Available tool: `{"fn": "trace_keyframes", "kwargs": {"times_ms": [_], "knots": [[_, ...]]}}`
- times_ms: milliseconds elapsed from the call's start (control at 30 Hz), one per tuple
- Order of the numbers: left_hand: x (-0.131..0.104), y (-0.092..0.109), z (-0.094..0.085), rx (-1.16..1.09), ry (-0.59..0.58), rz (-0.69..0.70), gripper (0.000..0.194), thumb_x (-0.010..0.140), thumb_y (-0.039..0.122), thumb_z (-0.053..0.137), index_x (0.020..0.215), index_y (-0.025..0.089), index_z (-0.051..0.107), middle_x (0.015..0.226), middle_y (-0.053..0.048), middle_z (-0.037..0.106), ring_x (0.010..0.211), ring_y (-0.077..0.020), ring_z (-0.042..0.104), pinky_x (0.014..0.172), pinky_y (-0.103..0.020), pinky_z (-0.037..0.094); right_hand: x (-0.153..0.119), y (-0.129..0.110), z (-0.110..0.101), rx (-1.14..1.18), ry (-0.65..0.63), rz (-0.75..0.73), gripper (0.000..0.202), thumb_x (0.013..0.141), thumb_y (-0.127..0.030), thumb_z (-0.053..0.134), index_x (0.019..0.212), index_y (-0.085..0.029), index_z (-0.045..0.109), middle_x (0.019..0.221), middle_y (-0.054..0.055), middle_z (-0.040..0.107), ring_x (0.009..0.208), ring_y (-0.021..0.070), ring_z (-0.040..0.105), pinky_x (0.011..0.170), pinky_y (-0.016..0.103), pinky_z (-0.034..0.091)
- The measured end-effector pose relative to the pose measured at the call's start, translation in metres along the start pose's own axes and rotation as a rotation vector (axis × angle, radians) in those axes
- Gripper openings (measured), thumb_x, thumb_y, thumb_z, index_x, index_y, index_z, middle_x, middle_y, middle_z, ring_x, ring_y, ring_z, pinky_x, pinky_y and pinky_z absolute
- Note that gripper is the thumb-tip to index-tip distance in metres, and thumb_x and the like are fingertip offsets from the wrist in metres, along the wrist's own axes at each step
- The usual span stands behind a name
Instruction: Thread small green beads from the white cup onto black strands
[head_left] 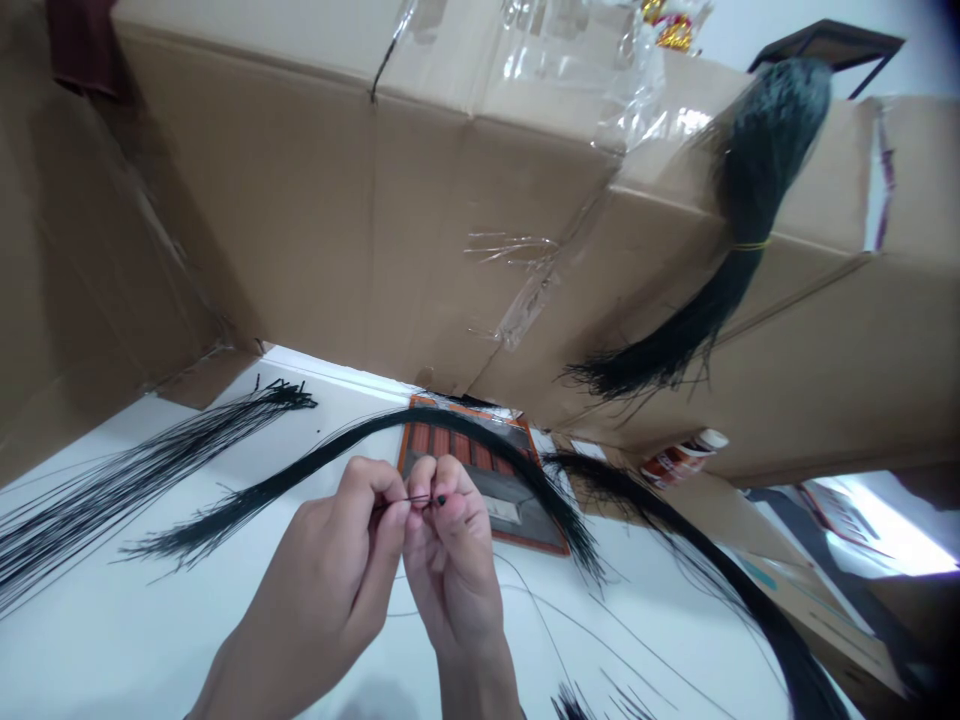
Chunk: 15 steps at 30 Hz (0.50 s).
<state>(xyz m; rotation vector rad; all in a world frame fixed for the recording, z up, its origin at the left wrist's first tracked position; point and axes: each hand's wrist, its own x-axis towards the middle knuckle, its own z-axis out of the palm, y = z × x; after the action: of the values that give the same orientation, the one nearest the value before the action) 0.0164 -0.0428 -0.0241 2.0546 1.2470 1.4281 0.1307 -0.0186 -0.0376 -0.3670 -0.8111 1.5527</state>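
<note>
Over the white table, my left hand (326, 570) pinches a thin dark strand (418, 498) between thumb and forefinger. Close beside it, my right hand (457, 560) holds the same strand near a small dark tip (440, 499), its fingertips pressed together. The fingertips of both hands almost meet. Just beyond them, a curved bundle of dark green strands (360, 430) arches across the table. To the left lies a looser bundle of dark strands with thicker ends (172, 455). The rest of the held strand is hard to follow.
Cardboard boxes (315, 230) wall the back. A tied dark bundle (757, 190) hangs over their top edge. Another long bundle (720, 560) runs down the right. An orange-edged printed sheet (502, 510), a red-brown cup-shaped object (682, 457) and several loose strands (600, 625) lie on the white table (360, 670).
</note>
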Motion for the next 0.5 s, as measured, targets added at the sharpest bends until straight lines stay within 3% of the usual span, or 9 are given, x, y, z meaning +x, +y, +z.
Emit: {"fn": "trace_keyframes", "kwargs": {"times_ms": [167, 233, 300, 367, 400, 500], "knots": [[0.001, -0.004, -0.006, -0.04, -0.007, -0.067, 0.008, 0.102, 0.023, 0.043, 0.095, 0.027, 0.044, 0.073, 0.005, 0.056, 0.045, -0.0083, 0.045, 0.043, -0.021, 0.035, 0.008, -0.001, -0.012, -0.148, 0.014, -0.086, 0.037, 0.078, -0.047, 0.08, 0.073, -0.023, 0.052, 0.075, -0.003, 0.054, 0.061, 0.0113, 0.05, 0.065, 0.026, 0.047], [0.002, -0.01, -0.015, -0.046, 0.057, -0.138, 0.006, 0.102, 0.026, 0.044, 0.096, 0.025, 0.046, 0.078, 0.003, 0.058, 0.046, -0.0089, 0.043, 0.043, -0.024, 0.033, 0.017, -0.004, -0.027, -0.377, 0.065, -0.198, 0.033, 0.082, -0.045, 0.075, 0.073, -0.023, 0.052, 0.075, -0.002, 0.056, 0.063, 0.0125, 0.052, 0.065, 0.027, 0.046], [0.004, -0.017, -0.027, -0.03, 0.168, -0.193, 0.006, 0.1, 0.028, 0.047, 0.096, 0.025, 0.048, 0.08, 0.001, 0.058, 0.05, -0.0101, 0.044, 0.045, -0.025, 0.034, 0.025, -0.006, -0.044, -0.828, 0.123, -0.25, 0.023, 0.089, -0.038, 0.065, 0.077, -0.022, 0.053, 0.079, 0.0, 0.06, 0.071, 0.0154, 0.057, 0.069, 0.029, 0.046], [0.006, -0.026, -0.038, -0.007, 0.267, -0.183, 0.006, 0.099, 0.028, 0.05, 0.094, 0.025, 0.049, 0.079, 0.001, 0.057, 0.058, -0.0121, 0.049, 0.051, -0.025, 0.039, 0.032, -0.005, -0.061, -1.357, 0.078, -0.122, 0.013, 0.092, -0.026, 0.058, 0.08, -0.021, 0.055, 0.084, 0.003, 0.064, 0.081, 0.018, 0.06, 0.076, 0.031, 0.044], [0.006, -0.03, -0.042, 0.006, 0.307, -0.161, 0.005, 0.098, 0.028, 0.052, 0.094, 0.025, 0.05, 0.079, 0.001, 0.057, 0.062, -0.0129, 0.052, 0.054, -0.025, 0.04, 0.035, -0.002, -0.067, -1.513, 0.03, -0.037, 0.011, 0.09, -0.02, 0.058, 0.079, -0.021, 0.057, 0.083, 0.003, 0.066, 0.081, 0.0187, 0.06, 0.077, 0.031, 0.043], [0.007, -0.038, -0.05, 0.032, 0.364, -0.142, 0.005, 0.097, 0.025, 0.053, 0.092, 0.025, 0.051, 0.079, 0.001, 0.056, 0.064, -0.0129, 0.052, 0.054, -0.025, 0.041, 0.04, 0.014, -0.079, -1.672, -0.104, 0.146, 0.015, 0.081, -0.006, 0.064, 0.073, -0.018, 0.062, 0.078, 0.004, 0.069, 0.078, 0.0196, 0.062, 0.077, 0.033, 0.039]]}}
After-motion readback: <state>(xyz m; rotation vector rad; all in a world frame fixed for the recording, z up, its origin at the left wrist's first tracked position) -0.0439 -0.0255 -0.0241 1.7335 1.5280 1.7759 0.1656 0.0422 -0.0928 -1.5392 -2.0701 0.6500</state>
